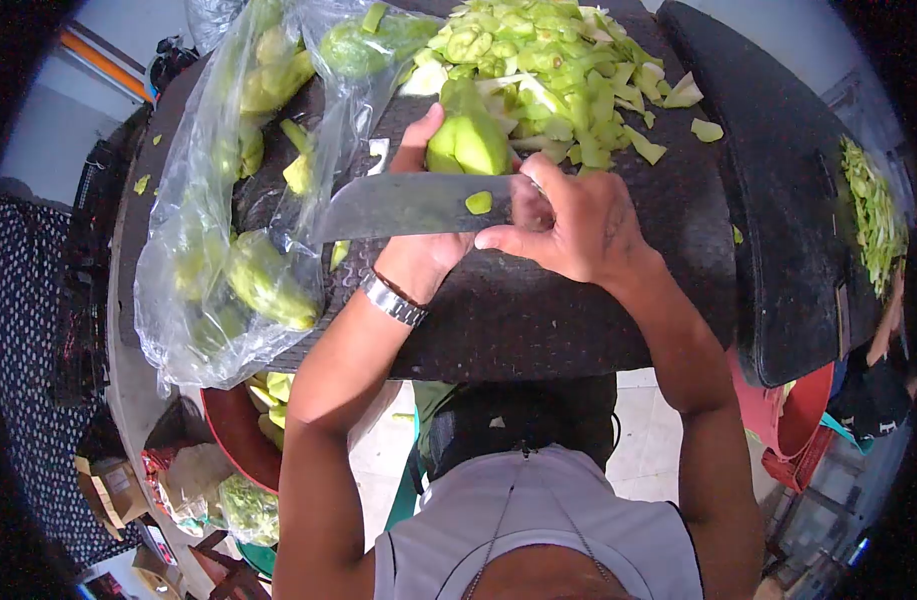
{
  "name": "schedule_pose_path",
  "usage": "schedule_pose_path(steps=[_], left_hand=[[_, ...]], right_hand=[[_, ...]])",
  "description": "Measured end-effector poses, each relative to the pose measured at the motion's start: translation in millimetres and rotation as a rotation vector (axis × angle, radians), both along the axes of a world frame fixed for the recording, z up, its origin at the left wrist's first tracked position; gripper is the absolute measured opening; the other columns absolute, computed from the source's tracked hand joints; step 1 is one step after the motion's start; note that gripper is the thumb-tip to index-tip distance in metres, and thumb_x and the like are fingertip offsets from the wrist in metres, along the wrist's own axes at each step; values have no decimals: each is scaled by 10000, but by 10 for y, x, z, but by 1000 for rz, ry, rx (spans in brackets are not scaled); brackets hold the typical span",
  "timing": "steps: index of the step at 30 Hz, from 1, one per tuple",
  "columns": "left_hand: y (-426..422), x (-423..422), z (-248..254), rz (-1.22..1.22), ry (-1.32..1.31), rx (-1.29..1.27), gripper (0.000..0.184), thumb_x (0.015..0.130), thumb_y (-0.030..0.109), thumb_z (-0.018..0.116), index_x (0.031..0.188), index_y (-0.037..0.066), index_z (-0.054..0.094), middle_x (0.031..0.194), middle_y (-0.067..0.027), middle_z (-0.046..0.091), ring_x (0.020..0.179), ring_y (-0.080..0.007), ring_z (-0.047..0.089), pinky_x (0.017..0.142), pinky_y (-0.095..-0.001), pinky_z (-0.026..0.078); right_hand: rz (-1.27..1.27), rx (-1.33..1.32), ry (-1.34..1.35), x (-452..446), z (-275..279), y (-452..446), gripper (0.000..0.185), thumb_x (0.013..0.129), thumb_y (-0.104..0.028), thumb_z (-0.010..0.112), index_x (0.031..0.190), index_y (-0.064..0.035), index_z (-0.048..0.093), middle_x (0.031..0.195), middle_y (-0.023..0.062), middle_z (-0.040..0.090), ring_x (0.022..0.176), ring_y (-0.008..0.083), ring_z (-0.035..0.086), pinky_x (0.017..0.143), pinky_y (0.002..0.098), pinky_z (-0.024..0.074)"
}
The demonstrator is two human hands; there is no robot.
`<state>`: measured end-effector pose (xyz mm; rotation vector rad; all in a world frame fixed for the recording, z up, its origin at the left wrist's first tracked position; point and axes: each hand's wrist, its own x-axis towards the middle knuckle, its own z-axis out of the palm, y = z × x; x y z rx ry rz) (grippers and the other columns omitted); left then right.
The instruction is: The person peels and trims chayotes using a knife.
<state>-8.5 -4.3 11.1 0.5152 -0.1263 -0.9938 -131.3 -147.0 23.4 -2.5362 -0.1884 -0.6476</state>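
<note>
My left hand [430,252] is wrapped round a light green chayote [468,140] over the dark table [538,320]. Its thumb shows on the chayote's left side; the blade hides most of the fingers. My right hand [583,220] grips a broad kitchen knife [398,205] at its handle end. The blade points left and lies across the view, just on my side of the chayote. A small green peel piece [478,203] sticks to the blade. Beyond the chayote spreads a heap of green peelings [548,85].
On the left lies a clear plastic bag [183,330] with several chayotes. A dark board or tabletop [778,200] adjoins on the right, with more shredded peel [868,215]. Below the table's edge stand a red tub [243,440] on the left and another red container [803,420] on the right.
</note>
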Motion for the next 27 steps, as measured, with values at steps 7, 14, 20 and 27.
schedule_pose_path(steps=[7, 14, 20, 27], left_hand=[[-14, 44, -58, 90, 24, 80, 500, 953, 471, 604, 1196, 35, 642, 1063, -123, 723, 946, -254, 712, 854, -404, 589], [-5, 8, 29, 77, -11, 68, 483, 964, 455, 594, 1213, 43, 644, 1082, -112, 722, 954, -248, 716, 844, -398, 595], [-24, 46, -24, 63, -43, 58, 490, 979, 445, 575, 1245, 37, 627, 1105, -129, 724, 971, -266, 728, 857, -407, 607], [24, 109, -122, 21, -43, 5, 545, 1007, 505, 506, 1300, 57, 606, 1203, -148, 706, 1057, -322, 710, 866, -507, 604]], right_hand=[[-56, -26, 15, 58, -80, -164, 511, 753, -397, 905, 903, -53, 557, 614, 19, 620, 526, 189, 646, 517, 329, 516], [-150, -72, 60, 56, -28, -296, 500, 736, -449, 897, 862, -69, 597, 652, 25, 646, 565, 218, 664, 562, 369, 534], [-99, 67, 134, 57, 47, -277, 429, 744, -373, 891, 888, -67, 627, 694, 50, 667, 629, 201, 685, 610, 354, 544], [-156, 80, 88, 69, 19, -397, 585, 737, -621, 837, 812, -88, 609, 639, 61, 659, 587, 268, 692, 589, 403, 555]])
